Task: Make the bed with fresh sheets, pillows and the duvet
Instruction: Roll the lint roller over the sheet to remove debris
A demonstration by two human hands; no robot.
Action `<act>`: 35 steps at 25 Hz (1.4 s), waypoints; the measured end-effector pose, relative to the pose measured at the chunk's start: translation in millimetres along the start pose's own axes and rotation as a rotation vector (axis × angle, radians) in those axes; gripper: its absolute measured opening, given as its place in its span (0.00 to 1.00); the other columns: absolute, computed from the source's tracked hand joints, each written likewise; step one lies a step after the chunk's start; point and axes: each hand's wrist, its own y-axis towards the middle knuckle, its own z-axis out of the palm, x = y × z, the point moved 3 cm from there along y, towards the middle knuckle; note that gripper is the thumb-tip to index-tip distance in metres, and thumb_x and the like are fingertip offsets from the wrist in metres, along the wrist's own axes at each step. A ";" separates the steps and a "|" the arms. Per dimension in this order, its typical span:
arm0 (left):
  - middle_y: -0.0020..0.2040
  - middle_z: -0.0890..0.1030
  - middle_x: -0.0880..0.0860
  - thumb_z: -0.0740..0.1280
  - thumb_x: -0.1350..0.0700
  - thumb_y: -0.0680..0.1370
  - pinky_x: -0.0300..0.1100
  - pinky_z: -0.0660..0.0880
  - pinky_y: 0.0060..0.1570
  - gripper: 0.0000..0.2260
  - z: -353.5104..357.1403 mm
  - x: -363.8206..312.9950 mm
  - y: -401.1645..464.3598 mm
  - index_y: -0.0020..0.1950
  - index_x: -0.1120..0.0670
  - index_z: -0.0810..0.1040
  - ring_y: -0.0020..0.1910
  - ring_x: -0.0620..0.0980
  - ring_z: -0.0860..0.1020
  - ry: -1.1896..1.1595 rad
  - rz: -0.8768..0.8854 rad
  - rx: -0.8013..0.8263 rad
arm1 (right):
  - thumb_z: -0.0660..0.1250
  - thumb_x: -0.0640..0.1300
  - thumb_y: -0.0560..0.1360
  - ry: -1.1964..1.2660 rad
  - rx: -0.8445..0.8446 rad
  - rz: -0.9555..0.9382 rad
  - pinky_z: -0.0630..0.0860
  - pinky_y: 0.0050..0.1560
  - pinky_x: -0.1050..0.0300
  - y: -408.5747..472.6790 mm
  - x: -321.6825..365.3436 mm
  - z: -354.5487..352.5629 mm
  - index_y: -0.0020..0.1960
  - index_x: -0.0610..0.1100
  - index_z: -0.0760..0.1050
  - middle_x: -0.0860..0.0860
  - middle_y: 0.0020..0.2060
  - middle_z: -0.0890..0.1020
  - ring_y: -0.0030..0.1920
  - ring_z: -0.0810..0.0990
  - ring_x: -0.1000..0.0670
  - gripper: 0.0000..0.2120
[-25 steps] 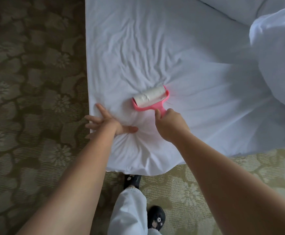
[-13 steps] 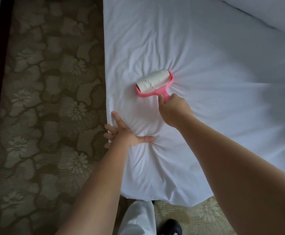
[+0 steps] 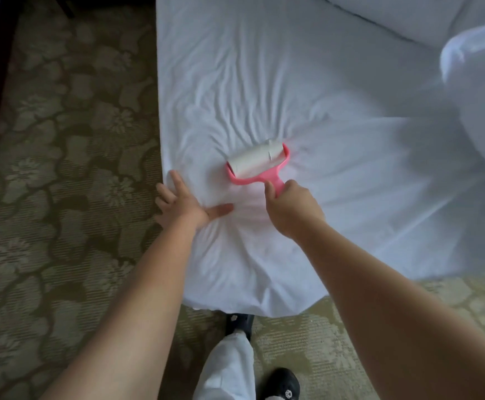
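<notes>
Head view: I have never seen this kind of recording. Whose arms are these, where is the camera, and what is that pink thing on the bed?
There is no machine here. The camera is worn on a person's head and looks down, so the two bare arms are that person's own. The right hand grips the handle of a pink lint roller, whose white roll rests on the wrinkled white sheet. The left hand presses flat on the sheet near the bed's corner, fingers spread. A bunched white cloth lies at the right; what it is I cannot tell. Below, a patterned carpet and the person's dark shoes show.
</notes>
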 end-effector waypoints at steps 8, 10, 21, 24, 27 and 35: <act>0.75 0.30 0.58 0.68 0.25 0.58 0.65 0.46 0.71 0.63 37.0 -13.3 -69.8 0.76 0.48 0.30 0.75 0.62 0.35 0.188 0.151 0.035 | 0.51 0.59 0.80 -0.013 -0.094 0.022 0.65 0.42 0.53 -89.7 -66.3 -24.6 0.51 0.42 0.69 0.43 0.47 0.77 0.45 0.74 0.42 0.21; 0.75 0.29 0.57 0.69 0.26 0.58 0.67 0.45 0.70 0.62 44.8 -27.7 -81.1 0.76 0.46 0.30 0.74 0.64 0.34 0.243 0.208 0.056 | 0.51 0.59 0.80 0.067 -0.167 0.089 0.65 0.41 0.53 -98.5 -79.3 -33.0 0.49 0.42 0.67 0.45 0.43 0.74 0.42 0.70 0.43 0.20; 0.74 0.26 0.55 0.70 0.25 0.52 0.76 0.46 0.63 0.68 70.1 -80.6 -90.5 0.74 0.46 0.27 0.72 0.66 0.30 0.411 0.247 0.133 | 0.49 0.60 0.79 0.172 -0.042 0.279 0.77 0.51 0.46 -72.6 -111.1 -34.5 0.57 0.39 0.71 0.42 0.51 0.78 0.49 0.80 0.38 0.26; 0.73 0.24 0.55 0.72 0.26 0.49 0.77 0.43 0.62 0.71 62.3 -101.5 -72.8 0.72 0.45 0.24 0.71 0.66 0.29 0.425 0.239 0.144 | 0.49 0.60 0.80 0.180 -0.028 0.283 0.78 0.52 0.45 -40.9 -96.4 -44.0 0.59 0.39 0.70 0.42 0.53 0.77 0.51 0.80 0.38 0.25; 0.72 0.24 0.54 0.70 0.24 0.50 0.74 0.38 0.63 0.70 54.8 -122.0 -47.3 0.73 0.47 0.25 0.72 0.63 0.28 0.453 0.300 0.125 | 0.50 0.60 0.79 0.206 -0.047 0.273 0.78 0.53 0.44 -8.4 -79.3 -47.3 0.53 0.42 0.69 0.43 0.53 0.78 0.50 0.80 0.38 0.22; 0.72 0.23 0.54 0.66 0.21 0.51 0.70 0.34 0.64 0.71 25.3 -177.3 28.4 0.71 0.53 0.22 0.71 0.59 0.26 0.465 0.322 0.140 | 0.51 0.60 0.79 0.259 -0.066 0.269 0.78 0.52 0.46 99.4 -25.6 -74.1 0.54 0.43 0.70 0.43 0.52 0.77 0.51 0.80 0.38 0.21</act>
